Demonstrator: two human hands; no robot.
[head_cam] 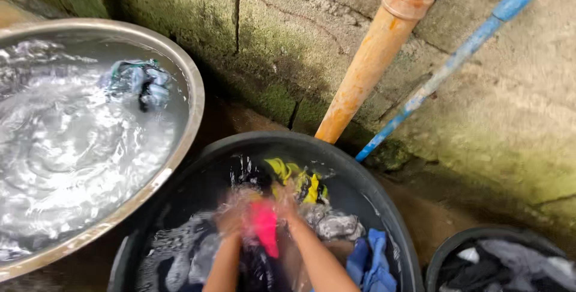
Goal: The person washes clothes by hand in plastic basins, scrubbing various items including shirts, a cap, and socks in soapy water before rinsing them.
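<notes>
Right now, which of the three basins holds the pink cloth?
The middle black basin, where both hands grip the pink cloth; the metal basin and small black tub have none.

Both bare forearms reach forward from the bottom edge, converging toward the middle. The left hand [231,217] and right hand [287,208] are pressed close together, fingers curled inward in a grip, both blurred, so single fingers cannot be told apart.

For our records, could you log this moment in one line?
hands: left, right gripping pink cloth | place: black tub | motion: blurred
</notes>
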